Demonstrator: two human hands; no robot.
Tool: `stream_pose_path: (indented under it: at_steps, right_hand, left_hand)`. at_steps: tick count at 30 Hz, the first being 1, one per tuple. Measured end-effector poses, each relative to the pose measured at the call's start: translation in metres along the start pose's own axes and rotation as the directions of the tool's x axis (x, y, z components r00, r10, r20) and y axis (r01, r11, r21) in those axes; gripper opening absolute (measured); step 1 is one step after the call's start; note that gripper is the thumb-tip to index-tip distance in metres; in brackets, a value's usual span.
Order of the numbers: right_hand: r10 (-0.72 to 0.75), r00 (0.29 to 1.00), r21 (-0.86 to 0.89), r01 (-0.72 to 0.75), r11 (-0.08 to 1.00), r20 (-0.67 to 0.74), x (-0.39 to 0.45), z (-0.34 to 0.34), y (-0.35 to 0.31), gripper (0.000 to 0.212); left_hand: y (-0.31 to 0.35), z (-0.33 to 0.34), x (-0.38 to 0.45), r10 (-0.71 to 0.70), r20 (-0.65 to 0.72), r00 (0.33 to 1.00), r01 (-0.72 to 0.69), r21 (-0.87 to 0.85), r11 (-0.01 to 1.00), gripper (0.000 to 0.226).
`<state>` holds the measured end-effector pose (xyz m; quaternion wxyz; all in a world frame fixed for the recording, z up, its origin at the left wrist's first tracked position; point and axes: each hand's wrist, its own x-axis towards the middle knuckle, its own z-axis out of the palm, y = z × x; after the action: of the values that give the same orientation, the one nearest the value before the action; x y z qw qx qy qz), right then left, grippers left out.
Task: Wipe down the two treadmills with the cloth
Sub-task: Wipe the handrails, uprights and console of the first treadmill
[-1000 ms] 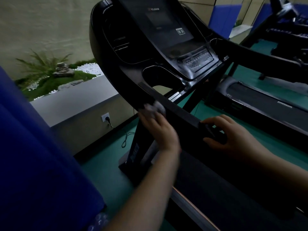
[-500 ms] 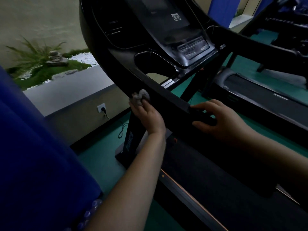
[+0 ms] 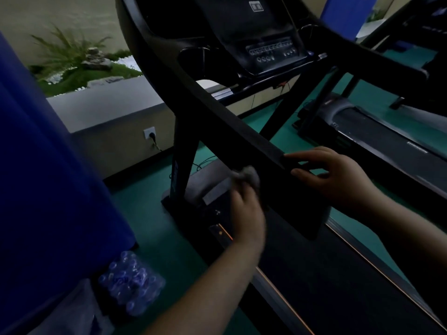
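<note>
Head view: dim gym room, green floor [image 3: 154, 228], looking down along a black treadmill.
Near treadmill [image 3: 302, 281]: fills the middle of the scene; its dark belt runs from the near right toward the console [image 3: 261, 37] at the far top.
Left handrail [image 3: 217, 112]: a long black bar sloping from the console down toward the near side, ending in a wide flat pad between the two hands.
Cloth [image 3: 246, 175]: small, pale grey, bunched; pressed against the left side of the handrail, just above the left hand's fingers; blurred.
Left hand [image 3: 246, 213]: grip closed around the cloth, knuckles up, forearm reaching in from the near edge.
Right hand [image 3: 331, 175]: rests on the right side of the same handrail, fingers curled loosely over its edge, thumb below; grip partly closed on the rail, holding nothing else.
Second treadmill [image 3: 382, 139]: stands to the far right, well apart from the hands.
Wall socket [image 3: 149, 134]: far left, on the low wall, with a plug in it.
Pack of water bottles [image 3: 131, 284]: near left on the floor, beside a blue panel [image 3: 43, 189].
Plants [image 3: 70, 52]: far left, behind the low wall.
</note>
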<state>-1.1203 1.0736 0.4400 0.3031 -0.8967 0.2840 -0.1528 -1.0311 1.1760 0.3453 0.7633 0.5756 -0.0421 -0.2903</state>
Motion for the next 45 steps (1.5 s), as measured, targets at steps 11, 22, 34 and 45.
stream_pose_path:
  at_steps: [11,22,34,45]
  right_hand:
    - [-0.118,0.993,0.081,0.118,0.99,-0.015,-0.01,-0.004,0.026,0.031]
    - [-0.125,0.992,0.15,0.128,0.98,-0.029,-0.012,-0.004,0.027,0.032]
    - [0.05,0.995,0.17,-0.034,0.985,-0.091,-0.065,-0.013,0.056,0.029]
    - [0.579,0.797,0.276,-0.526,0.805,-0.172,-0.243,0.017,0.127,0.027]
  left_hand:
    - [-0.027,0.047,-0.039,-0.084,-0.109,0.99,0.041,-0.348,0.937,0.038]
    - [-0.035,0.055,-0.103,-0.211,0.038,0.977,0.214,-0.18,0.96,0.024]
    - [-0.057,-0.05,-0.094,-0.189,0.227,0.955,0.056,0.489,0.871,0.043]
    - [-0.071,-0.049,-0.07,-0.332,0.538,0.775,-0.426,0.833,0.354,0.055]
